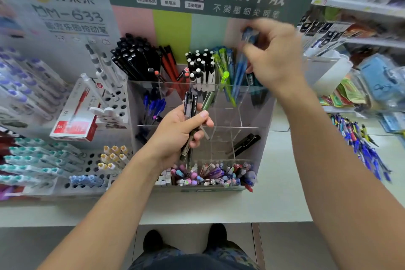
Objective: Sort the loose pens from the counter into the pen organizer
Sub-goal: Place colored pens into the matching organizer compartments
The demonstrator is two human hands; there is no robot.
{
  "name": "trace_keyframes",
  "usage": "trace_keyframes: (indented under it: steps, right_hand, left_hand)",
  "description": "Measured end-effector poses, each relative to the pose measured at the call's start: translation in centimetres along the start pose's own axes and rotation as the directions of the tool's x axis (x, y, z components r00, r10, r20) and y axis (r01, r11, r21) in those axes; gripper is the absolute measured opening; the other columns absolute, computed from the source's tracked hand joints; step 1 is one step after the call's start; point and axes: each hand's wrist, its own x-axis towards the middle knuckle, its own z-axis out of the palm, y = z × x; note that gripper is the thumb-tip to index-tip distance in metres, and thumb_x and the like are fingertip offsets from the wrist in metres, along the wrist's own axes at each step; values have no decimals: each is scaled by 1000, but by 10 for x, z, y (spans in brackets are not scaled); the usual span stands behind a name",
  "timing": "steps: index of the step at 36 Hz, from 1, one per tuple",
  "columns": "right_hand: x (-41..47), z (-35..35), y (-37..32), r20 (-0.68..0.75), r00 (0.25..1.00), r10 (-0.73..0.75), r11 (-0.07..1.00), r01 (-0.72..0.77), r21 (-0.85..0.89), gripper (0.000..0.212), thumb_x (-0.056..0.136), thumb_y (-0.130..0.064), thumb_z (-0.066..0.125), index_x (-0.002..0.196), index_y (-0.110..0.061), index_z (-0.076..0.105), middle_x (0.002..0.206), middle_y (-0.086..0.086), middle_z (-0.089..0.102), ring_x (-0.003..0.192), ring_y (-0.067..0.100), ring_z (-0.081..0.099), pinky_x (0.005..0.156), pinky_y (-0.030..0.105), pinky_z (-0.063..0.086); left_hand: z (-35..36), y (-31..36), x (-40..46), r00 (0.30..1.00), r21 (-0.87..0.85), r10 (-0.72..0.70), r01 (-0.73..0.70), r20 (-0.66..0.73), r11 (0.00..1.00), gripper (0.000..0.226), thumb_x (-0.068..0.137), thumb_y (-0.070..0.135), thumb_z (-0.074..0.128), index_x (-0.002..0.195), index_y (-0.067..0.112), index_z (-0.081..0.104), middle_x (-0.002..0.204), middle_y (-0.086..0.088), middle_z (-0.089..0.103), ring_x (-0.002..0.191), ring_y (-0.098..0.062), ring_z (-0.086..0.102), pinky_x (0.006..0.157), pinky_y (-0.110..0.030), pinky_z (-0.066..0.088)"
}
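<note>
A clear acrylic pen organizer [266,116] with tiered compartments stands on the counter in front of me. My left hand [177,136] grips a small bunch of dark pens [190,107] upright over the organizer's middle rows. My right hand [274,57], blurred, holds a blue pen [248,36] above the back right compartment, where more blue pens [237,76] stand. Black, red, white-capped and green pens fill the other back compartments. A heap of loose pens [361,149] lies on the counter at the right.
A white perforated pen stand [92,162] with pastel pens and a red-and-white pen box [74,125] sit at the left. The front tray holds several pastel pens [210,175]. Shelves with packaged goods [377,85] rise at the right. The counter edge [219,217] runs just before my feet.
</note>
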Motion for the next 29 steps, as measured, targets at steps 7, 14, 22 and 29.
trace_keyframes:
  steps: [7, 14, 22, 29]
  right_hand:
    - [-15, 10, 7, 153, 985, -80, 943, 125, -310, 32, 99, -28, 56, 104, -7, 79, 101, 19, 62, 92, 38, 60, 80, 40, 49]
    - [-53, 3, -11, -131, 991, -11, 983, -13, -184, 32, 96, -37, 63, 117, -14, 70, 108, 4, 62, 89, 14, 52, 81, 26, 45]
    - [-117, 19, -22, 449, 693, 564, 347, -693, 632, 16, 97, -18, 65, 88, -7, 71, 69, 3, 59, 58, 10, 50, 47, 17, 42]
    - [-72, -16, 0, -279, 930, 240, 910, -115, 399, 21, 104, -17, 54, 115, -4, 66, 91, 9, 69, 72, 15, 68, 69, 29, 58]
  left_hand:
    - [3, -1, -2, 991, -26, 48, -52, -124, 998, 24, 92, 8, 70, 111, 15, 58, 86, -8, 74, 53, -10, 47, 44, -18, 36]
    - [4, -3, -5, 980, 40, 112, -106, -166, 994, 29, 84, 5, 78, 105, 19, 63, 75, 0, 62, 50, -9, 47, 43, -20, 35]
    - [16, -1, -15, 991, 231, 111, -92, -72, 969, 23, 107, 27, 47, 100, 11, 63, 82, -8, 74, 51, -14, 55, 39, -21, 38]
    - [3, 1, -11, 996, 63, -34, 39, -78, 997, 35, 109, 39, 39, 115, 11, 59, 63, -1, 46, 43, -10, 29, 38, -21, 26]
